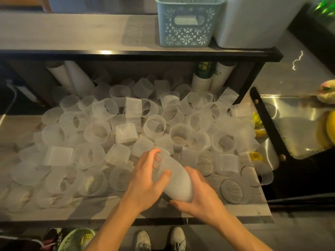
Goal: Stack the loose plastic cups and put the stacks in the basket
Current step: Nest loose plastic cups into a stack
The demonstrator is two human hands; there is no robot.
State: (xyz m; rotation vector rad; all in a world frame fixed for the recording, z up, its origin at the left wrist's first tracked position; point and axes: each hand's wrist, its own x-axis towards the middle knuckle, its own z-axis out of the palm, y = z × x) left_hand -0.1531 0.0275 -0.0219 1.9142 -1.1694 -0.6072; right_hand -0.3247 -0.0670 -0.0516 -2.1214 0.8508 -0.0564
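1. A stack (172, 178) of ribbed clear cups lies tilted between both hands, low over the near part of the shelf (112, 205), its open end pointing up and away, its closed end toward the person.
2. The left hand (145, 182) grips the stack from the left, thumb across its middle and fingers curled over the upper end.
3. The right hand (201, 194) cups the closed end from the right and below, fingers wrapped under it, thumb along the bottom edge.
4. Loose cups (126, 134) cover nearly the whole shelf in a heap, lying on their sides and upright, touching one another and crowding right up to the hands.
5. A bare strip of shelf shows along the near edge, left of the forearms.
6. A black upper shelf edge (145, 56) crosses above the far cups; tall cup sleeves (208, 78) lean under it at the back.
7. The blue basket (186, 22) stands on that upper shelf, well apart from the hands, just beside a white bin (253, 24).
8. Right of the shelf is a shiny tray (290, 124) with yellow fruit (328, 131).
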